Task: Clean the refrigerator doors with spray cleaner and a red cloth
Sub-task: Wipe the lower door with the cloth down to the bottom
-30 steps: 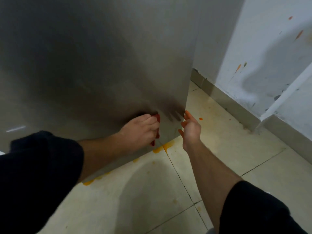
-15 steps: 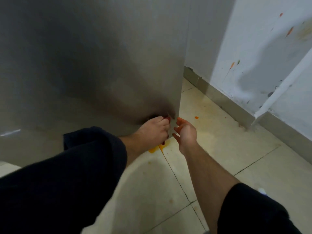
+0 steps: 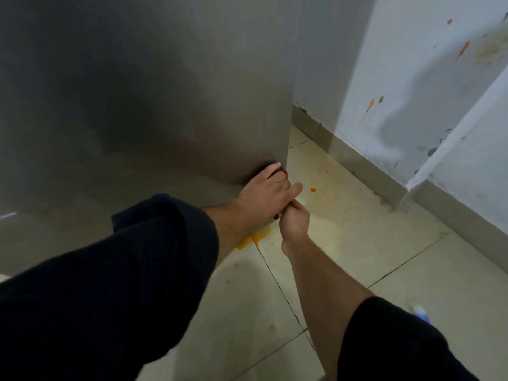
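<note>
The floor point(image 3: 357, 257) is pale cream tile with dark grout lines point(image 3: 277, 284). The refrigerator point(image 3: 165, 105) stands on it, its lower front corner near an orange-yellow puddle point(image 3: 258, 239) that spreads across a grout line. A small orange drop point(image 3: 313, 190) lies apart to the right, and fainter yellowish specks point(image 3: 272, 327) sit nearer the camera. Grey skirting point(image 3: 365, 166) meets the tiles along the wall

Left grip point(image 3: 264, 193) flat, reaching forward-down; right grip point(image 3: 295, 225) curled, touching left.
</note>
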